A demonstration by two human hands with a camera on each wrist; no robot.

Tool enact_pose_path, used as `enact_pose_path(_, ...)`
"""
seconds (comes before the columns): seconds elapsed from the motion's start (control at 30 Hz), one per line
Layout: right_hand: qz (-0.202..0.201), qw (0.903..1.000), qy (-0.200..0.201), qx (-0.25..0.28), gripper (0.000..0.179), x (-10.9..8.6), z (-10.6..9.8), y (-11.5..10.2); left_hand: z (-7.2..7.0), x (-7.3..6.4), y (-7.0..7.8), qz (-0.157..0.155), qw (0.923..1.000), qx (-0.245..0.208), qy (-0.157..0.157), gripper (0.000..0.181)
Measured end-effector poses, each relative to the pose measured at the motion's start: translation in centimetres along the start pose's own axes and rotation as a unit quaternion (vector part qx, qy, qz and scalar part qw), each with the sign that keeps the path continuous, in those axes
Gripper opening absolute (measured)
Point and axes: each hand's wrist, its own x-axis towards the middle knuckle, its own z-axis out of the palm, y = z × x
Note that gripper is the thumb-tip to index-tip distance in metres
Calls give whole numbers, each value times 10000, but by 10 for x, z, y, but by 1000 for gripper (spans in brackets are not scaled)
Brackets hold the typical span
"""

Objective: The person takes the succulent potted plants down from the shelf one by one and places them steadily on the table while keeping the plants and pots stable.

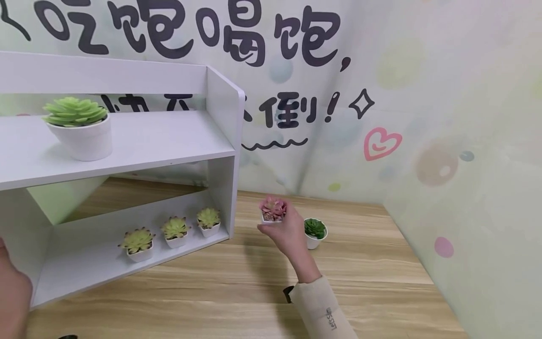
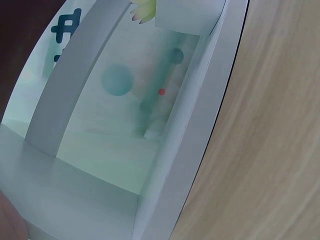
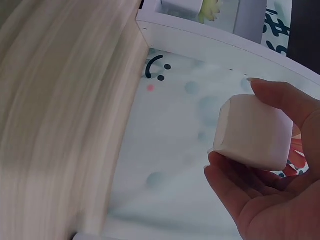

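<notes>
We have the pink potted succulent (image 1: pixel 273 209) pinched in the right hand (image 1: pixel 287 234), right of the shelf (image 1: pixel 169 127), leaves up, axis roughly vertical (whether the left hand (image 1: pixel 12 292) grips, we can't tell).

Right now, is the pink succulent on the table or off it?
Off: the right hand holds the pink succulent by its white pot, wall showing between pot and table.
</notes>
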Motion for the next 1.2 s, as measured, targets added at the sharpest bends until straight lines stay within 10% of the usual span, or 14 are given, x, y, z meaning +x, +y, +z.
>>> enact_pose_path(1.2, 621, 9974, -336, -176, 68, 14, 8, 52, 4, -1, -12, 458, 9989, 11, -50, 49)
